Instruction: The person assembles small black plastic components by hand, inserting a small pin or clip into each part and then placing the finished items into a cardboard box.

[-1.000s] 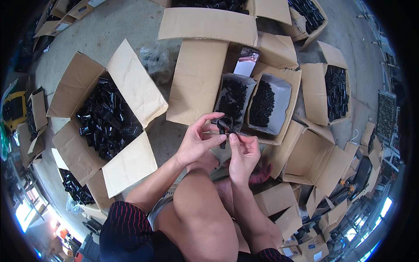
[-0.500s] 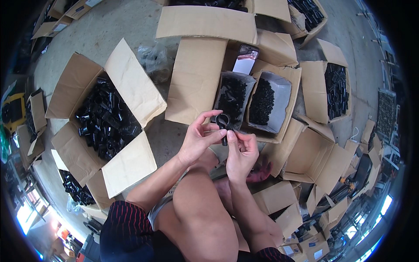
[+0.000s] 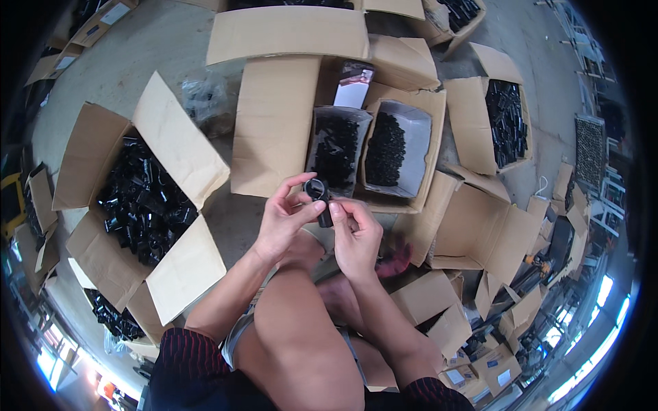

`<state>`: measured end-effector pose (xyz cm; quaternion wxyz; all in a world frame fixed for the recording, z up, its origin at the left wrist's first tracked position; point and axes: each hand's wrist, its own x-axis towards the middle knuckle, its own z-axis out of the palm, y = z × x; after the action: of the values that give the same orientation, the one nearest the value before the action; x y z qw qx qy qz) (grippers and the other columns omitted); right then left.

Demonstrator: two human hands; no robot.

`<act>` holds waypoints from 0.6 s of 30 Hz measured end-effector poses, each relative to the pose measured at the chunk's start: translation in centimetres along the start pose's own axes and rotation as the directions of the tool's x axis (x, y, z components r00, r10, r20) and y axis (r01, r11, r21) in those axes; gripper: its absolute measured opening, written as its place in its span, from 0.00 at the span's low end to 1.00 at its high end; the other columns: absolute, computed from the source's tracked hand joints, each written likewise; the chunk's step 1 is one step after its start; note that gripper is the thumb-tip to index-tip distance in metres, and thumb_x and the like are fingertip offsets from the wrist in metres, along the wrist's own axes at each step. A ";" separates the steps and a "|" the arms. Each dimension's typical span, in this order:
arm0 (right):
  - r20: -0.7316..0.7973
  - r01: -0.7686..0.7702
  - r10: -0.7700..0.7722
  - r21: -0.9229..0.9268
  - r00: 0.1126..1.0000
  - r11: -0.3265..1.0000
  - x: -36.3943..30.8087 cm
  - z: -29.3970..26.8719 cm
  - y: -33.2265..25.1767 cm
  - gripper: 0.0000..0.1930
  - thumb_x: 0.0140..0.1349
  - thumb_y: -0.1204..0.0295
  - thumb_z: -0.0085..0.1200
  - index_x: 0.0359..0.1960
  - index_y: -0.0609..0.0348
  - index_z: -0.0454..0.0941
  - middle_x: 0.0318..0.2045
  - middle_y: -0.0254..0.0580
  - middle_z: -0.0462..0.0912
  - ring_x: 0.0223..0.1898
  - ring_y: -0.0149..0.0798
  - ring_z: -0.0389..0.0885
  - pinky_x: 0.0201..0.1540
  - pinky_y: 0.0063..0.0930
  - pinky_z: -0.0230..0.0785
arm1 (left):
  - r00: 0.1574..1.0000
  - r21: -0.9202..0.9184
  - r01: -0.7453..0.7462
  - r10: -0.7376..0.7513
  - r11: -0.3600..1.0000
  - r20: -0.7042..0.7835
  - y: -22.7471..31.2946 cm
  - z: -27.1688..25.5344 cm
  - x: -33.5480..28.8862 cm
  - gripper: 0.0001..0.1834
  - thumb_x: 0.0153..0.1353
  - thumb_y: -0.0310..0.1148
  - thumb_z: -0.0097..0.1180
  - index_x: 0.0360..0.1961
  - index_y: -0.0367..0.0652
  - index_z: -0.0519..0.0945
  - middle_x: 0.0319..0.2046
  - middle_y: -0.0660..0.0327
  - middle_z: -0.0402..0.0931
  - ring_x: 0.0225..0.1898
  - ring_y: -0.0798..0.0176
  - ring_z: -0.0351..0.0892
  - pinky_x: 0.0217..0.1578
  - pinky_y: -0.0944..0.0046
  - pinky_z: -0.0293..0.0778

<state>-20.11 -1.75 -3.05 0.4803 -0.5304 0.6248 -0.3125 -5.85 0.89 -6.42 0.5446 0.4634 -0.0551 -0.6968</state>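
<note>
Above my knee, a glossy black part with a round, ring-like end (image 3: 316,190) and a short stem is held between both hands. My left hand (image 3: 282,214) is closed on the ring end, thumb in front and fingers behind. My right hand (image 3: 358,238) pinches the stem from the other side, thumb on it and fingers curled. Just beyond my hands are two grey trays set in a carton. The left tray (image 3: 360,157) holds small black pieces; the right tray (image 3: 415,154) holds more of them (image 3: 386,152).
To the left, an open carton (image 3: 96,154) is filled with larger glossy black parts (image 3: 144,198). A phone-like slab (image 3: 354,83) leans behind the trays. An open carton (image 3: 473,226) sits at right, beyond it a carton of black tubes (image 3: 506,123). Clear plastic wrap (image 3: 204,96) lies on the floor.
The view has shifted, so the cartons and hands sit further left in it. The black part has turned in my fingers, and its stem now looks thicker. Both hands keep hold of it.
</note>
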 end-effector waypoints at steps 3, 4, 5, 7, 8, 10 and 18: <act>-0.037 0.040 -0.046 -0.156 0.998 0.987 2.3 -2.0 0.5 0.10 0.70 0.68 0.59 0.40 0.63 0.85 0.34 0.40 0.86 0.33 0.28 0.82 0.34 0.25 0.72 | 0.999 -0.002 0.041 -0.041 0.999 -0.025 0.4 0.0 -0.4 0.28 0.65 0.23 0.65 0.65 0.44 0.72 0.34 0.67 0.81 0.40 0.72 0.82 0.45 0.65 0.82; -0.119 0.034 -0.048 -0.116 0.992 0.993 3.5 -2.6 1.2 0.09 0.70 0.68 0.59 0.40 0.62 0.85 0.33 0.42 0.86 0.32 0.31 0.82 0.34 0.26 0.72 | 0.998 -0.006 0.055 -0.055 0.998 -0.036 0.6 0.1 -0.5 0.28 0.65 0.24 0.64 0.65 0.44 0.72 0.34 0.67 0.81 0.40 0.72 0.82 0.45 0.64 0.82; -0.133 0.072 -0.101 -0.207 0.986 0.976 5.1 -3.4 2.2 0.09 0.69 0.68 0.59 0.40 0.62 0.85 0.34 0.43 0.86 0.32 0.35 0.83 0.34 0.27 0.73 | 0.996 -0.010 0.068 -0.069 0.998 -0.048 0.7 0.2 -0.7 0.27 0.66 0.24 0.64 0.65 0.44 0.72 0.34 0.66 0.82 0.40 0.72 0.82 0.45 0.63 0.82; -0.061 0.157 -0.189 -0.345 0.980 0.926 7.8 -3.5 2.7 0.08 0.68 0.70 0.58 0.40 0.62 0.84 0.35 0.45 0.86 0.33 0.42 0.84 0.36 0.30 0.74 | 0.995 -0.028 0.057 -0.059 0.998 -0.083 0.8 -0.1 -0.8 0.27 0.66 0.25 0.63 0.65 0.44 0.71 0.34 0.66 0.83 0.40 0.72 0.82 0.45 0.63 0.82; 0.024 0.208 -0.216 -0.389 0.976 0.897 8.9 -3.1 2.6 0.07 0.67 0.71 0.58 0.39 0.62 0.84 0.35 0.46 0.86 0.34 0.44 0.84 0.38 0.32 0.74 | 0.993 -0.038 0.050 -0.054 0.998 -0.103 0.9 -0.3 -0.8 0.27 0.66 0.25 0.63 0.65 0.44 0.71 0.33 0.66 0.83 0.39 0.72 0.82 0.45 0.63 0.82; 0.209 0.359 -0.292 -0.549 0.933 0.755 10.6 -2.3 2.7 0.06 0.64 0.73 0.58 0.38 0.60 0.85 0.36 0.46 0.86 0.37 0.47 0.83 0.41 0.36 0.74 | 0.990 -0.037 0.032 -0.036 0.999 -0.133 0.8 -0.6 -0.8 0.27 0.66 0.25 0.63 0.65 0.44 0.71 0.34 0.65 0.83 0.39 0.72 0.82 0.45 0.63 0.81; 0.667 0.680 -0.137 -0.727 0.732 0.095 13.9 3.6 5.6 0.08 0.59 0.74 0.55 0.34 0.57 0.87 0.36 0.42 0.88 0.48 0.41 0.80 0.52 0.36 0.67 | 0.989 0.011 0.004 -0.002 1.000 -0.150 1.1 -1.3 -0.7 0.26 0.68 0.26 0.60 0.65 0.44 0.69 0.32 0.66 0.81 0.48 0.65 0.84 0.46 0.61 0.82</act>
<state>-18.45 -13.38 -13.12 0.0660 -0.9165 0.3695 0.1382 -4.15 1.59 -6.06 0.5437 0.5176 -0.0171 -0.6605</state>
